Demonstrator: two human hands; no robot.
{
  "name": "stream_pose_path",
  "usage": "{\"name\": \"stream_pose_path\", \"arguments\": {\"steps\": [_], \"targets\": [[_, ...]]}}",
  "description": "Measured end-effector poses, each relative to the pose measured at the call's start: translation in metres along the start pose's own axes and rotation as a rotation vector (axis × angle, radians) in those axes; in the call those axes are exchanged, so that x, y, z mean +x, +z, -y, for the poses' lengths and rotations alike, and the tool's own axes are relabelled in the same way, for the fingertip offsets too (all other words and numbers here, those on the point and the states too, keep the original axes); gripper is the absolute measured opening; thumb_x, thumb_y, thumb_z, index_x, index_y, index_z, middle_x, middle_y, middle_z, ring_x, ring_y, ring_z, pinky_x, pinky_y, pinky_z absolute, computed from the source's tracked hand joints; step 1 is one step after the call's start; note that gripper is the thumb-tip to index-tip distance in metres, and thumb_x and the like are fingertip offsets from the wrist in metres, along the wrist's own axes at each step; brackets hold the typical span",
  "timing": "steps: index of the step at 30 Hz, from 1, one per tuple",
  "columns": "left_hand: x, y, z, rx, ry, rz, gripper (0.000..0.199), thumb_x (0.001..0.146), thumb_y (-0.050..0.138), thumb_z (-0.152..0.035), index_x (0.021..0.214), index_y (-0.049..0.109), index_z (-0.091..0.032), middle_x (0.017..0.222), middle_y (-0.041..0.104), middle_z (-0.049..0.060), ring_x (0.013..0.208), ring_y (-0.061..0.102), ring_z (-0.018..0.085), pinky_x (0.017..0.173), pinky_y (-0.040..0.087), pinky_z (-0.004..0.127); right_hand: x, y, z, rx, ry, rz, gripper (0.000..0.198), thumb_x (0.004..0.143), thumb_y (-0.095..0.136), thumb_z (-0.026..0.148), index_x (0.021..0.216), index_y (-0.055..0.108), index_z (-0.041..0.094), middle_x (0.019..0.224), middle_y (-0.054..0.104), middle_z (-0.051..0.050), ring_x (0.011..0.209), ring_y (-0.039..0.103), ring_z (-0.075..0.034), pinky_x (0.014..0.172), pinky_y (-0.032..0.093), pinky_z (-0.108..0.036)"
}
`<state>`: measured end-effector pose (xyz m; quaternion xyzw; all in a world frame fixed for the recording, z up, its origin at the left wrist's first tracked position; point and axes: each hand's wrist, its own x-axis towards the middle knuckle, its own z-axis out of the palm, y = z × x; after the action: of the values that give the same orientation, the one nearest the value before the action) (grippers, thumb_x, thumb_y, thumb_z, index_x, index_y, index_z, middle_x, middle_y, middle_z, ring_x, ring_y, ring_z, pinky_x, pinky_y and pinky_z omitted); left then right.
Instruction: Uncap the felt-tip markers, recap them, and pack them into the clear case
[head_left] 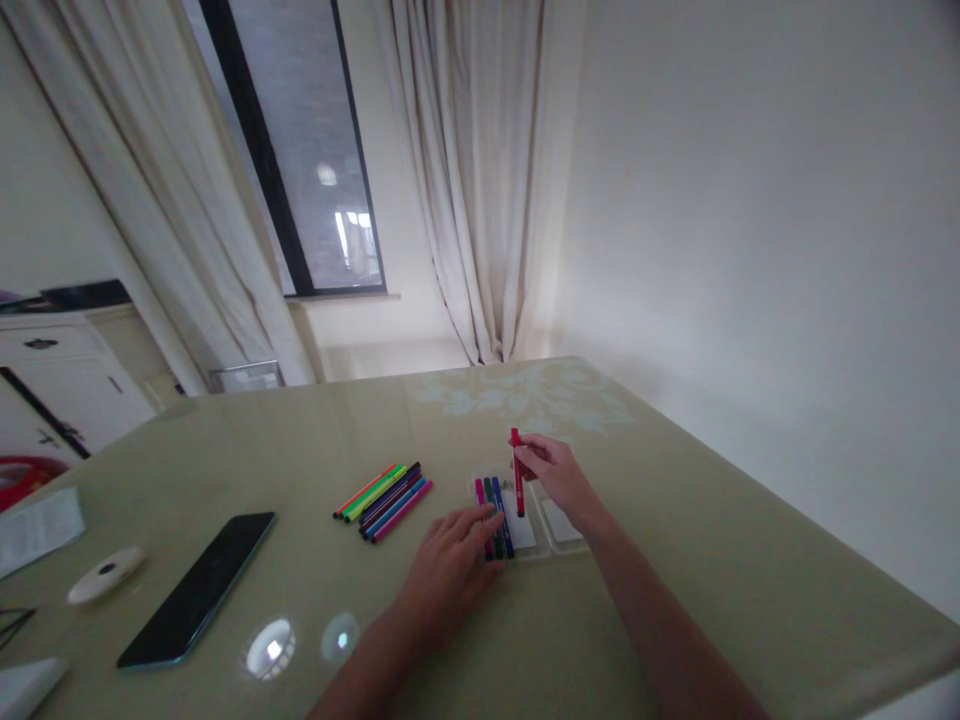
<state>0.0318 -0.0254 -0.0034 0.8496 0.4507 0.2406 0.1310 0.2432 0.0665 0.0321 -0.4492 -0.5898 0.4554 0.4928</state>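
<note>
Cream curtains [480, 180] hung beside a dark-framed window [315, 150], and a bare pale wall [750, 250] ran down the right side of the room. We were working at a greenish table [675, 560], with a pale leafy pattern showing near its far edge and round lamp reflections on its glossy near part. With our right hand [553, 468] we pinched a red marker [518, 485] near its upper part, thumb and fingers closed on it; it stood nearly upright above a clear plastic case [525, 534]. Three markers, a pink one [480, 490], a green one [488, 490] and a blue one [497, 490], lay side by side along the left of that case. Our left hand [454, 555] was loosely open, palm down, its fingers reaching over the lower part of those three; we could not tell how firmly it pressed. To the left we had a loose row of coloured markers [390, 504] lying slantwise on the table, well apart from the case. Farther left lay a dark phone [196, 590], a white oval object [106, 577] and a sheet of paper [41, 530].
</note>
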Motion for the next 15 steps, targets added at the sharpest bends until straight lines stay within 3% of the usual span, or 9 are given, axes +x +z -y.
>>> {"name": "stream_pose_path", "arguments": {"steps": [3,7,11,15], "targets": [[0.0,0.006,-0.002,0.079,0.012,0.108,0.047,0.097,0.059,-0.027,0.143,0.055,-0.031,0.154,0.052,0.005,0.139,0.049,0.027,0.115,0.04,0.049,0.001,-0.013,-0.004,-0.1,0.106,0.072,0.028,0.079,0.069,0.041,0.091,0.073,0.016,0.073,0.073,-0.002,0.066,0.067,-0.016,0.062,0.053,-0.026],[0.002,0.01,-0.003,0.128,-0.004,0.099,0.046,0.098,0.057,-0.024,0.144,0.055,-0.031,0.151,0.055,0.004,0.136,0.052,0.025,0.113,0.042,0.047,-0.003,-0.007,-0.018,-0.176,0.197,0.15,0.021,0.078,0.07,0.034,0.088,0.073,0.015,0.071,0.075,-0.003,0.063,0.069,-0.016,0.059,0.054,-0.026],[0.0,0.013,-0.002,0.197,0.031,0.092,0.059,0.098,0.054,-0.017,0.151,0.044,-0.038,0.151,0.053,0.004,0.134,0.051,0.026,0.111,0.043,0.047,-0.006,0.004,-0.027,-0.288,0.205,0.185,0.016,0.078,0.07,0.026,0.088,0.074,0.015,0.07,0.076,-0.005,0.062,0.071,-0.019,0.057,0.054,-0.026],[-0.001,0.014,-0.004,0.238,0.036,0.107,0.058,0.098,0.051,-0.016,0.15,0.044,-0.042,0.151,0.052,0.004,0.134,0.049,0.028,0.11,0.043,0.047,-0.008,0.007,-0.023,-0.479,0.141,0.123,0.011,0.075,0.073,0.02,0.085,0.074,0.016,0.068,0.076,-0.005,0.061,0.071,-0.019,0.056,0.051,-0.026]]}}
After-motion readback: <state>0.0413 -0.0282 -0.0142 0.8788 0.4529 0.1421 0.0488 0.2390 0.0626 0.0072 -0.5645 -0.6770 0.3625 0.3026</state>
